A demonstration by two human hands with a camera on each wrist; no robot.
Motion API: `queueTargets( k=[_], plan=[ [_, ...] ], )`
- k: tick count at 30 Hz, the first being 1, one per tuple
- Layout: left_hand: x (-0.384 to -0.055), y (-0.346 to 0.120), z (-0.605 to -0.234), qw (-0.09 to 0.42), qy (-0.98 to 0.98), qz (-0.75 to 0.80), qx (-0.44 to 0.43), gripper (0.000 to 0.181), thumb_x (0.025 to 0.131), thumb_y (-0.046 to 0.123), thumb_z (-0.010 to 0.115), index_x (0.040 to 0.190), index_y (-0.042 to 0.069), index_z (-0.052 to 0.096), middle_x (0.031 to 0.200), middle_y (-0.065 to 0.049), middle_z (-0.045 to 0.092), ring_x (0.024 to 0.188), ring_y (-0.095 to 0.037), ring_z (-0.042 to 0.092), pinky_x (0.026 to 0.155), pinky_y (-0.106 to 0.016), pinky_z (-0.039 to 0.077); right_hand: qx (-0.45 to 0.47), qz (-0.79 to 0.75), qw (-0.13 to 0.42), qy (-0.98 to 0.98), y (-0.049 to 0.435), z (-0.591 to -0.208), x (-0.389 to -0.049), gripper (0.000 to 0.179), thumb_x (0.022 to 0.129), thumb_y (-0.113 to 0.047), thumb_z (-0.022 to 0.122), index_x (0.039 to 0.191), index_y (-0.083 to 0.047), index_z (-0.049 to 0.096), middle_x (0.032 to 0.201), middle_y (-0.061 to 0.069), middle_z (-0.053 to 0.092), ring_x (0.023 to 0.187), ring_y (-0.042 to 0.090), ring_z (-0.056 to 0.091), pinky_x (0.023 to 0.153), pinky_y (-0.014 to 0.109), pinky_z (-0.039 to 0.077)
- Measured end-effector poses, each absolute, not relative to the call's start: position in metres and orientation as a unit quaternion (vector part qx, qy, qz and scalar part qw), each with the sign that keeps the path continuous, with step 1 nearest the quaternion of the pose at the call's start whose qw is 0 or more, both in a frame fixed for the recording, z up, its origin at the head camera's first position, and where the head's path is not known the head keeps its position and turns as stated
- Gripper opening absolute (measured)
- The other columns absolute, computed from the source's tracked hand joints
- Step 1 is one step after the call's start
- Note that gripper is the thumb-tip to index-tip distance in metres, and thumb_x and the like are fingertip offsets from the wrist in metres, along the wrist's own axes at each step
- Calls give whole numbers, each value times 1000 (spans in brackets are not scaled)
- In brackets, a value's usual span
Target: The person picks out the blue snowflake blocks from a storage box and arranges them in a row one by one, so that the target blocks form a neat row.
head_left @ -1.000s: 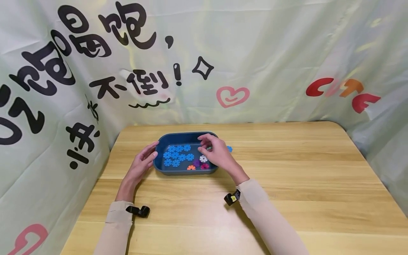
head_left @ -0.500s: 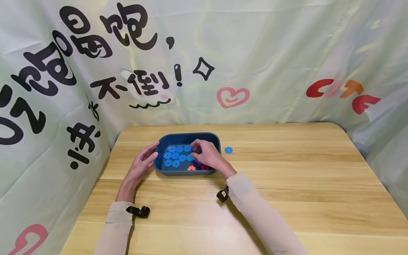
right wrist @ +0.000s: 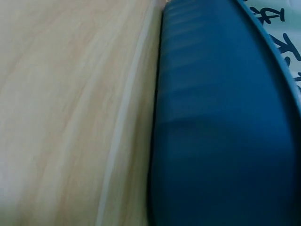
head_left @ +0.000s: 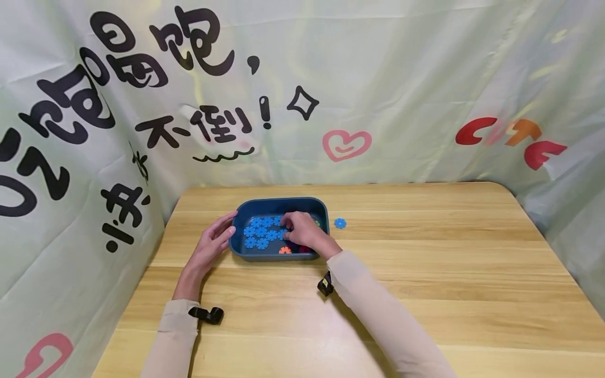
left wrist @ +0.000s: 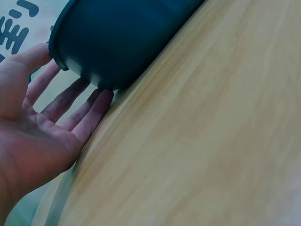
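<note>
A dark blue tray (head_left: 269,258) stands on the table and holds several blue snowflake discs (head_left: 262,243). An orange disc (head_left: 285,250) lies by its front wall, with darker pink and green bits partly hidden by the right hand. My left hand (head_left: 208,251) touches the tray's left end. In the left wrist view, its fingers (left wrist: 96,110) extend fairly straight against the tray wall (left wrist: 117,42). My right hand (head_left: 304,230) reaches down inside, thumb and index finger apart at the blue discs. In the right wrist view the tray's outer side (right wrist: 225,117) hides that hand.
One blue disc (head_left: 340,223) lies on the wooden table (head_left: 449,262) just right of the tray. A printed cloth curtain (head_left: 402,94) hangs behind the table and along its left side. Each sleeve carries a small black wrist camera (head_left: 207,315).
My right hand has moved left and down from the tray's right side to the blue discs. The blue disc on the table, partly covered before, now shows fully. The left hand stays put.
</note>
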State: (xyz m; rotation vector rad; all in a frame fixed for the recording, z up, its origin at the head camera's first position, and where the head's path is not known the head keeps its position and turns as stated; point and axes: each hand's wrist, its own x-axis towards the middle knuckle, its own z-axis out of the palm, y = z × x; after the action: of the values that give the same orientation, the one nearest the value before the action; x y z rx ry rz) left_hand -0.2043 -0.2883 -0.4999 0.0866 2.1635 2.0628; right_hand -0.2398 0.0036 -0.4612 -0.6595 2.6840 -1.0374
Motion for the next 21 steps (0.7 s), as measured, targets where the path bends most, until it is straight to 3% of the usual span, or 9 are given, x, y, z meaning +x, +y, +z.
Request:
queueTargets(
  k=[10,17,21],
  plan=[
    [-200,-293,-502,83,732,675,21,55,105,35,61,157,23,45,164,-5,34,148,-29,35,106,-30,47,-222,-344,126,903,-2,-463,-239,22,92,-7,77,114,-5,75,107,9,71,101,23,64,96,40,53],
    [-203,-291,-501,84,732,676,28,56,105,36,61,157,24,45,165,-6,33,148,-28,34,110,-34,44,-233,-348,114,901,-1,-462,-239,16,94,-4,74,108,-7,67,91,5,63,83,21,57,80,35,52],
    [-203,-290,-501,81,733,675,28,56,104,36,61,157,24,45,165,-6,33,148,-29,34,109,-34,44,-242,-364,112,892,1,-461,-239,16,95,4,65,108,-6,66,87,3,62,80,19,58,78,33,51]
  ],
)
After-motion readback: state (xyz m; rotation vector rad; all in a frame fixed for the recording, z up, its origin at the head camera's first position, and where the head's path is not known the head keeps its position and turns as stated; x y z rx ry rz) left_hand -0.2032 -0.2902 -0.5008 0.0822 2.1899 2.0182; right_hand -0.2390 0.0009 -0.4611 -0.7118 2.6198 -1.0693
